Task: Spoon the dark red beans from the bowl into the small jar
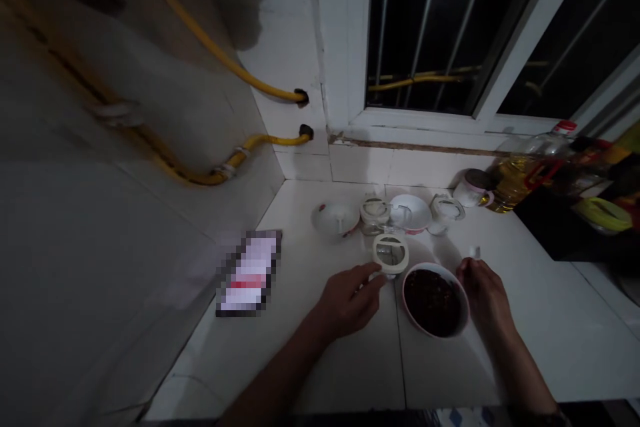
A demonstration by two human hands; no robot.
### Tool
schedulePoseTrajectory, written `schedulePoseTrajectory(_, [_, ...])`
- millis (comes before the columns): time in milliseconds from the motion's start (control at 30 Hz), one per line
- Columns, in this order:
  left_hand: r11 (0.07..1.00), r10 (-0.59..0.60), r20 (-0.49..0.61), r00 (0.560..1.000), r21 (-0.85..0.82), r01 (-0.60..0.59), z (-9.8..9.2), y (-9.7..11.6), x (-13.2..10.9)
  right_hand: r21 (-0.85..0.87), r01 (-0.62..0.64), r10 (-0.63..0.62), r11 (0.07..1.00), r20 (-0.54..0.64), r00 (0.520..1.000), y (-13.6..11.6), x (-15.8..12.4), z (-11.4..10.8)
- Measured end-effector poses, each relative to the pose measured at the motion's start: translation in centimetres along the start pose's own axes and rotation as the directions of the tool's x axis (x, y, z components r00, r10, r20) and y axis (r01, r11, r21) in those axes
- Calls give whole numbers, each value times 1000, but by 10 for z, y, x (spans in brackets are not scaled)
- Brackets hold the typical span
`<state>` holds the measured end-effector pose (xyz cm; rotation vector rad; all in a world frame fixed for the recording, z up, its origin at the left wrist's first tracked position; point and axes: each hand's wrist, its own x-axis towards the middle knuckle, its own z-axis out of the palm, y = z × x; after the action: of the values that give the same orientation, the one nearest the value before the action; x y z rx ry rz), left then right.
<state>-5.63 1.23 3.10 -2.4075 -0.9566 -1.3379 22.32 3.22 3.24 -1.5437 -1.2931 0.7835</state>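
A pink-rimmed bowl full of dark red-brown food stands on the white counter between my hands. My left hand rests just left of it, fingers curled around the base of a small clear jar with a white flip lid. My right hand is at the bowl's right rim, pinching a small white spoon handle that sticks up above the fingers.
Behind the bowl stand a lidded white bowl, two clear condiment jars and an open white bowl. An oil bottle and a dark stove are at the right. A flat packet lies left. Yellow hoses cross the wall.
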Motion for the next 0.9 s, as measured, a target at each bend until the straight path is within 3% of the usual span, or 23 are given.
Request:
schedulePoseTrajectory(133, [991,93,134,987,-111,-78,11,15,-1,83,-4,-1,997,67,998,-8,-4,4])
schedulePoseTrajectory(267, [984,137,203,970,-136,-111,19,24,0,-26,100,-99,995,46,994,-22,3,-3])
schedulePoseTrajectory(367, [981,168,199,965,-133,-143,22,25,-1,-73,151,-145,986,80,986,-41,14,-14])
schedulePoseTrajectory(567, [980,176,144,974,-119,-159,31,20,-5,-28,226,-203,974,346,916,-74,37,-31])
schedulePoseTrajectory(767, [984,166,164,972,-96,-152,36,17,-8,149,123,-173,981,392,903,-54,48,-32])
schedulePoseTrajectory(900, [983,171,185,968,-101,-154,36,16,-7,179,30,-124,983,540,832,-47,44,-33])
